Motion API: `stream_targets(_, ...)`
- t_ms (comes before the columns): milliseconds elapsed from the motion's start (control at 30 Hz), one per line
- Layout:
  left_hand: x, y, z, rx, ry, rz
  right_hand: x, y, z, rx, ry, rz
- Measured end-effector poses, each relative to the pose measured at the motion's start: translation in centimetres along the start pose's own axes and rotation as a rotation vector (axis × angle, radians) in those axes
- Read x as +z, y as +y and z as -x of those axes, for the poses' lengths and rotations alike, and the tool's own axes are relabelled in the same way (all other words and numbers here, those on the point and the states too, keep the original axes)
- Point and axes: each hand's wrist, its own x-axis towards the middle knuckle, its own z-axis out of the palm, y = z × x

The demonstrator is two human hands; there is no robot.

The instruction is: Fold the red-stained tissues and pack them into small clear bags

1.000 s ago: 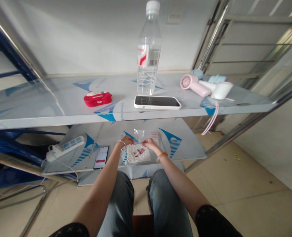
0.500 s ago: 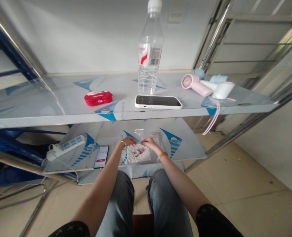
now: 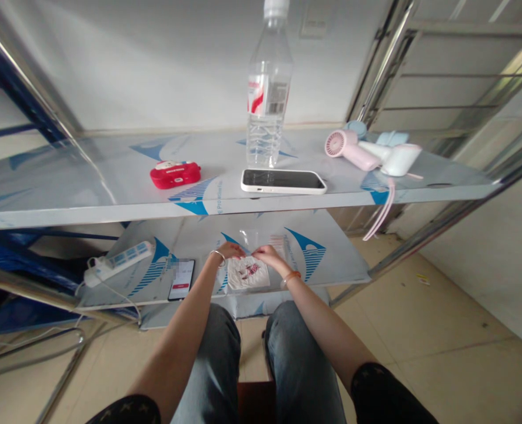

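Observation:
A white, crinkled, folded piece [image 3: 243, 278] with a dark red print lies on the lower shelf, apparently inside a clear plastic bag [image 3: 248, 237] whose glossy film shows beyond it. At the bag's far part, just past the white piece, my left hand [image 3: 233, 251] has its fingers bent and pinched together. Close beside it on the right, my right hand [image 3: 265, 254] pinches the same area with thumb and forefinger. The fingertips nearly meet. Exactly what lies between them is too small to see clearly.
On the lower shelf [image 3: 331, 253] are a phone [image 3: 182, 281] and a white power strip [image 3: 119, 262]. The upper shelf [image 3: 88, 188] overhangs, holding a red case [image 3: 175, 175], a white-edged phone [image 3: 283, 181], a water bottle [image 3: 267, 112] and small handheld fans [image 3: 362, 154].
Both hands stay at the bag's far part with almost no visible movement. The camera view has shifted very slightly.

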Motion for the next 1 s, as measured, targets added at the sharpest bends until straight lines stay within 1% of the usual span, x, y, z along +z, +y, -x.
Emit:
stream_targets(200,0.0,0.3,0.5,-0.093,-0.048,0.047,0.4,0.4,-0.3,-0.043,-0.009,-0.052)
stream_targets(300,0.0,0.2,0.2,-0.129,-0.032,0.036,0.6,0.3,-0.5,-0.036,-0.009,-0.057)
stream_targets(433,-0.1,-0.2,-0.1,-0.136,0.003,0.031,0.6,0.1,-0.5,-0.018,-0.004,-0.074)
stream_targets(533,-0.2,-0.4,-0.2,-0.111,0.01,0.004,0.4,0.0,-0.2,-0.026,-0.025,-0.1)
stream_targets(633,-0.3,-0.3,-0.1,-0.061,-0.014,-0.028,0.2,-0.1,0.2,-0.033,-0.072,-0.147)
stream_targets(733,-0.4,-0.1,-0.1,-0.019,-0.051,-0.052,0.4,-0.5,0.4,0.02,-0.122,-0.214)
stream_targets(800,-0.4,0.1,-0.1,0.005,-0.05,-0.07,0.5,-0.8,0.5,0.05,-0.134,-0.263)
stream_targets(1000,-0.1,0.4,0.0,0.085,-0.045,-0.047,0.0,-1.8,1.2,0.011,-0.203,-0.475)
